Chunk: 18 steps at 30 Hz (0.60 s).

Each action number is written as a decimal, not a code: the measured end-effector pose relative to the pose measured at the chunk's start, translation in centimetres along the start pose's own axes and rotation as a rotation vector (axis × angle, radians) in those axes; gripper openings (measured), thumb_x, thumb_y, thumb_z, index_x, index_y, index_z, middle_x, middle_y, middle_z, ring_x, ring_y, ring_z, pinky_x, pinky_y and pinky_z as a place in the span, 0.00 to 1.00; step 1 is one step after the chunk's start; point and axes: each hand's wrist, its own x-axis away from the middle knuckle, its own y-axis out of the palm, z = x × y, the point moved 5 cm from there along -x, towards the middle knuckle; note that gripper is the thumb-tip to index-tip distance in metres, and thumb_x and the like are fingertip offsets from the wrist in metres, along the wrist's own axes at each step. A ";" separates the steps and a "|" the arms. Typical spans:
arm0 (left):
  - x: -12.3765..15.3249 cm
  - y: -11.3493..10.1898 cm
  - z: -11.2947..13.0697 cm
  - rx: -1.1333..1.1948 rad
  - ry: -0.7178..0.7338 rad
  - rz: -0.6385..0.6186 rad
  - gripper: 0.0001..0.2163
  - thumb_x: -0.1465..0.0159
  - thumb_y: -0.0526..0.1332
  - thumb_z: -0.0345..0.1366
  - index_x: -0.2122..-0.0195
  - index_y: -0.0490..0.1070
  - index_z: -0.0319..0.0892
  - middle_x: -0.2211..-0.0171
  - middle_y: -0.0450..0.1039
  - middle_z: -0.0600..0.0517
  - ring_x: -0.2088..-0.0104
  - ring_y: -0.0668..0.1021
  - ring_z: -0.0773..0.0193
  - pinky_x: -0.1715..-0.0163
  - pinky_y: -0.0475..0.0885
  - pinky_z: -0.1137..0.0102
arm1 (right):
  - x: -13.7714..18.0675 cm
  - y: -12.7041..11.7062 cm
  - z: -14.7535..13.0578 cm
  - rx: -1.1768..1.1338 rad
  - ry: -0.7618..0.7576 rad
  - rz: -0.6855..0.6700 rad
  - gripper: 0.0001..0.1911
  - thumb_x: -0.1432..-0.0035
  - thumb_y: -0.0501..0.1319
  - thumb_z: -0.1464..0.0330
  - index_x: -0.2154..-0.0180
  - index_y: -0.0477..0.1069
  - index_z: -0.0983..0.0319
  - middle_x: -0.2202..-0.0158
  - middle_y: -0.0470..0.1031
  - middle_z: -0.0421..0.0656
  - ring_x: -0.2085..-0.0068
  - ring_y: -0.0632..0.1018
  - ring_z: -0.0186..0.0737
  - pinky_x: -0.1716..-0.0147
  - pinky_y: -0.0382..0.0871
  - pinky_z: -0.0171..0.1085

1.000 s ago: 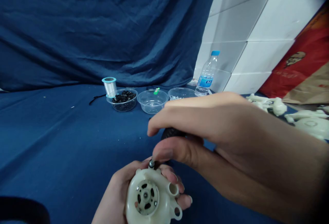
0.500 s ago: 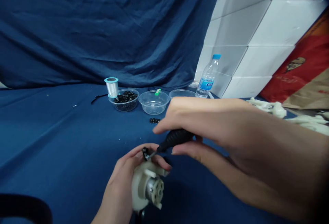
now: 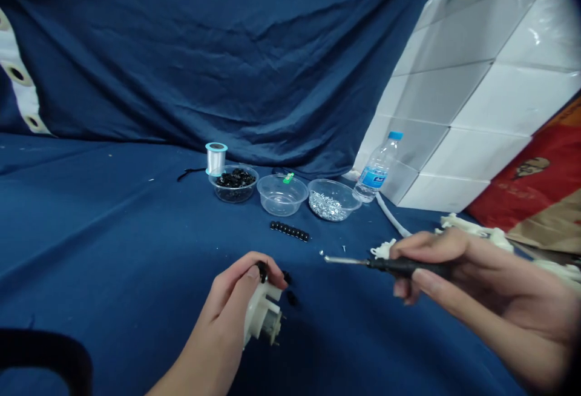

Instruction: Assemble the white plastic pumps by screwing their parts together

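My left hand grips a white plastic housing with a small metal motor at its end. A black fastener stands at the housing's top edge, by my fingertips. Two small black pieces lie on the blue cloth just right of that hand. My right hand holds a black-handled screwdriver level, its steel tip pointing left and well apart from the housing. A row of black fasteners lies on the cloth beyond my hands.
Three clear plastic bowls stand at the back: one of black pieces, a bare one, one of silver screws. Nearby are a spool of clear line, a water bottle and white plastic parts beside a tiled wall.
My right hand has drawn away to the right with the screwdriver, and its tip is off the housing. The housing has turned in my left hand, and black pieces now lie on the cloth beside it.
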 end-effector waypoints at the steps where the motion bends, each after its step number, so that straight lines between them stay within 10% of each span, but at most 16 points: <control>1: -0.1 0.1 -0.3 0.020 -0.025 -0.008 0.13 0.29 0.51 0.44 0.62 0.71 0.44 0.63 0.72 0.50 0.68 0.71 0.63 0.71 0.67 0.72 | 0.3 0.8 1.1 -0.097 0.057 -0.058 0.07 0.40 0.66 0.61 0.60 0.74 0.54 0.61 0.77 0.40 0.73 0.79 0.34 0.72 0.77 0.31; 7: 0.2 0.5 -0.6 -0.099 0.086 -0.036 0.11 0.27 0.49 0.40 0.61 0.70 0.48 0.65 0.71 0.53 0.60 0.72 0.62 0.58 0.64 0.69 | 3.1 5.8 5.0 -0.276 0.340 -0.224 0.15 0.33 0.58 0.59 0.53 0.78 0.55 0.68 0.76 0.42 0.74 0.78 0.37 0.71 0.77 0.37; 18: 1.0 1.1 -2.5 -0.281 -0.038 -0.033 0.13 0.27 0.47 0.44 0.61 0.68 0.48 0.59 0.70 0.51 0.52 0.71 0.55 0.46 0.59 0.62 | 4.6 6.4 3.6 -0.007 -0.006 -0.179 0.10 0.40 0.60 0.70 0.60 0.76 0.51 0.67 0.79 0.39 0.74 0.78 0.38 0.76 0.75 0.33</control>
